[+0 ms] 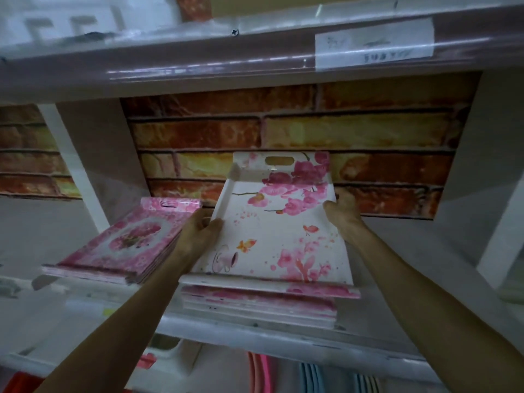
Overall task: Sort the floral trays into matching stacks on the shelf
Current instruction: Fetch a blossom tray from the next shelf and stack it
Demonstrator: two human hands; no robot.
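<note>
Two bare forearms ran up from the bottom corners of the frame toward its centre. The left hand [200, 229] was closed on the left rim of a white blossom tray [279, 231], thumb on the inner edge, and the right hand [341, 209] was closed on the right rim near the far end. That tray sat at centre frame, its near edge resting on or just above the white-tray stack [259, 306] and overhanging it a little toward the right; its far end, with the handle slot, was tilted up against the brick-pattern backing [297, 129].

Left of centre, just beside the left hand, lay the pink tray stack [119, 252], a different, all-over pink pattern, set at an angle on the shelf [255, 330]. A paper label [374, 42] was taped to the upper shelf edge at upper right; its writing was too blurred to read.

By my reading, the step in hand was seating the blossom tray on its matching pile. To do it well, the far end should come down level, both hands easing it back and slightly left until the rims nested square with the trays below, keeping clear of the pink pile. Fingers should slip out sideways only once the tray bore its own weight, lest the stack shift.
</note>
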